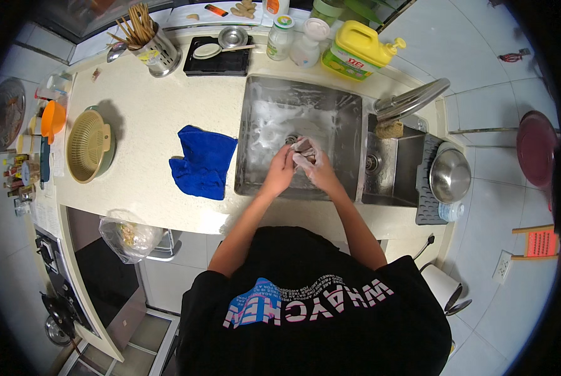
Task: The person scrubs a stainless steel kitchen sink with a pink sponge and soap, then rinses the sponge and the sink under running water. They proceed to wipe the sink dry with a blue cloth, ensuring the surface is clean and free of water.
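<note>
Both my hands are over the larger stainless steel sink (346, 141), close together near its front side. My left hand (281, 168) has its fingers curled in toward the right one. White foam covers my right hand (317, 169), whose fingers are bent around something pale and soapy (305, 150); its kind is hidden by suds and fingers. Foam (266, 125) is spread over the sink's bottom, around the drain (290, 139). Left of the sink, a blue cloth (205, 161) lies crumpled on the counter.
A faucet (412, 103) reaches over the sinks from the right, a sponge (390, 130) beneath it. Behind stand a yellow detergent jug (359, 50) and glass jars (281, 39). A colander (89, 147) sits left; a steel bowl (450, 176) rests on the right rim.
</note>
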`<control>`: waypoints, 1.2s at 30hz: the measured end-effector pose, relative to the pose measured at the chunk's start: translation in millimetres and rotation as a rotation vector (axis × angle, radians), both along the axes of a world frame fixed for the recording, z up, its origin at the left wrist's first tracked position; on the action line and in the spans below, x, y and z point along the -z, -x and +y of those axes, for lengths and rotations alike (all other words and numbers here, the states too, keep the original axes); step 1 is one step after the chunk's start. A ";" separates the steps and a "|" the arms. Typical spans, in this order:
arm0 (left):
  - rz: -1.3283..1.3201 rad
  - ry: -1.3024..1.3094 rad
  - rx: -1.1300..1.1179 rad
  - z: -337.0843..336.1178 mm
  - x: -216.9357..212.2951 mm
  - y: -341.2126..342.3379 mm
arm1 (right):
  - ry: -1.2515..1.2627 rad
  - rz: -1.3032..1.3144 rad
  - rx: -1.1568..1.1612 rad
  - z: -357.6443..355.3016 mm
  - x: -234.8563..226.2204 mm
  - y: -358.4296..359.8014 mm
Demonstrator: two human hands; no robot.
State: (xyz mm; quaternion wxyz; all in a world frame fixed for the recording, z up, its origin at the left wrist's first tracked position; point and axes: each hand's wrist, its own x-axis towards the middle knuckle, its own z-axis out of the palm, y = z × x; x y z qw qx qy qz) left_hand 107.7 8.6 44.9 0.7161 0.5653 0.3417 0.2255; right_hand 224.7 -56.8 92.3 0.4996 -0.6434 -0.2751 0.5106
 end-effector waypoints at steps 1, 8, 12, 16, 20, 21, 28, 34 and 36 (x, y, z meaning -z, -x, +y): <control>0.070 -0.079 -0.011 -2.9 0.2 -4.5 | 0.088 -0.083 -0.041 -1.1 -3.7 0.3; 0.282 -0.208 -0.126 -1.1 -10.7 -23.9 | 0.218 -0.026 0.299 5.5 36.1 10.9; 0.115 -0.160 -0.098 -19.2 -2.2 -46.2 | 0.175 0.511 0.693 -8.0 163.4 -33.6; -0.160 0.376 -0.221 -27.3 14.1 -37.3 | 0.331 -0.021 0.658 -9.6 162.6 -60.1; -0.150 0.555 -0.152 -8.0 46.0 -11.6 | 0.148 -0.365 0.532 -14.8 73.3 -68.9; -0.143 0.625 -0.176 -10.1 38.7 -11.4 | 0.087 -0.622 0.563 -27.3 70.1 -87.0; 0.068 0.798 -0.414 -3.2 55.9 -35.5 | -0.074 -0.759 1.173 -65.8 37.3 -227.1; 0.125 1.007 -0.270 4.6 48.9 -118.5 | 0.348 -1.018 0.696 -45.8 16.1 -321.7; -0.137 1.037 -0.093 19.0 50.2 -147.5 | 0.534 -1.012 0.490 -13.2 -9.5 -316.7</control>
